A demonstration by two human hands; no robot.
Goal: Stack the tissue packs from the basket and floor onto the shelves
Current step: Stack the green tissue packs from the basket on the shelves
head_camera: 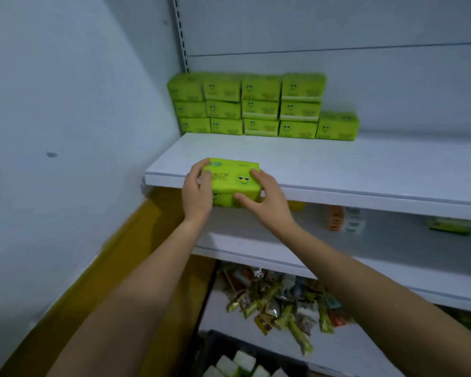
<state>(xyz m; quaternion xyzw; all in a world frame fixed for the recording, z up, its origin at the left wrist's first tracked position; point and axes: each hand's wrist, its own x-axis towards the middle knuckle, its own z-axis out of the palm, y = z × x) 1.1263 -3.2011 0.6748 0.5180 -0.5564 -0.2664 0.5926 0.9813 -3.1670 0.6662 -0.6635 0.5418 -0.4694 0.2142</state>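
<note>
I hold green tissue packs with smiley faces between both hands at the front edge of the white upper shelf. My left hand grips the left end, fingers curled over the top. My right hand grips the right end, thumb below on the front. It looks like two packs, one above the other. At the back of the same shelf stands a wall of stacked green tissue packs, three rows high, with a single pack at its right end.
A dark basket with white-topped packs sits at the bottom edge. Several snack packets lie on the lowest shelf. The middle shelf carries small boxes at the right. A white wall with a yellow base closes the left side.
</note>
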